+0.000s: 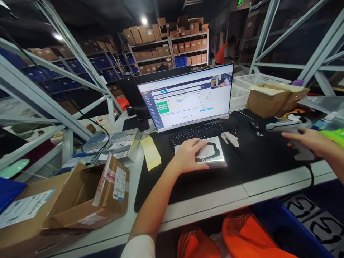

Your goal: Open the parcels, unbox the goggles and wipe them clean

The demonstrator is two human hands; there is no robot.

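Observation:
My left hand (189,154) rests on a shiny silver packet (212,154) with a black printed shape, fingers curled over its left edge. The packet lies on a black desk mat (242,168) just in front of a black keyboard (199,132). My right hand (309,140) is at the right edge, wrapped round the grey handle of a barcode scanner (288,125) whose head points left over the mat. A monitor (188,98) showing a form page stands behind the keyboard.
An open cardboard box (88,195) lies at the left front, with a yellow notepad (151,153) and a silver tray (123,145) beside it. Cardboard boxes (271,98) and a white basket (249,80) stand at right. Orange bags (242,240) sit below the table. A person (224,52) in orange stands far back.

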